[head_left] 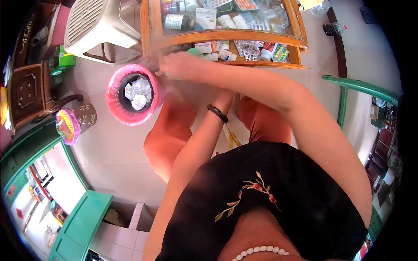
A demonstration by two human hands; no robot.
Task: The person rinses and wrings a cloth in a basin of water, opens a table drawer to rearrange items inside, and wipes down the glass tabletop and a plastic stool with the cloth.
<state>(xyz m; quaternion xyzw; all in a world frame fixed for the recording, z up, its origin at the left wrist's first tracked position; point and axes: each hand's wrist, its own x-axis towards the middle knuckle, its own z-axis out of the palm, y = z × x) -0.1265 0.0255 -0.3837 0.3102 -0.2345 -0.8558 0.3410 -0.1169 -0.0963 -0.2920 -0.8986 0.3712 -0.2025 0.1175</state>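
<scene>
My right hand [183, 67] reaches across to the left, between the open drawer and a bin lined with pink plastic [114, 93]. Motion blurs its fingers, so any hold is unclear. A small green patch [193, 51] shows beside it. My left hand [224, 98], below a dark bracelet [217, 113], lies mostly behind my right forearm; its fingers are hidden. Inside the bin lies crumpled clear and white waste [140, 93]. The pulled-out wooden drawer [294, 56] holds boxes, a white bottle [227, 55] and blister packs [251, 51].
Above the drawer, the glass-topped wooden table [226, 36] shows more medicine packs. A pale plastic stool [93, 32] stands beside it at upper left. A patterned basket [78, 122] and carved wooden furniture [32, 93] are farther left. A dark bottle [333, 28] is at upper right.
</scene>
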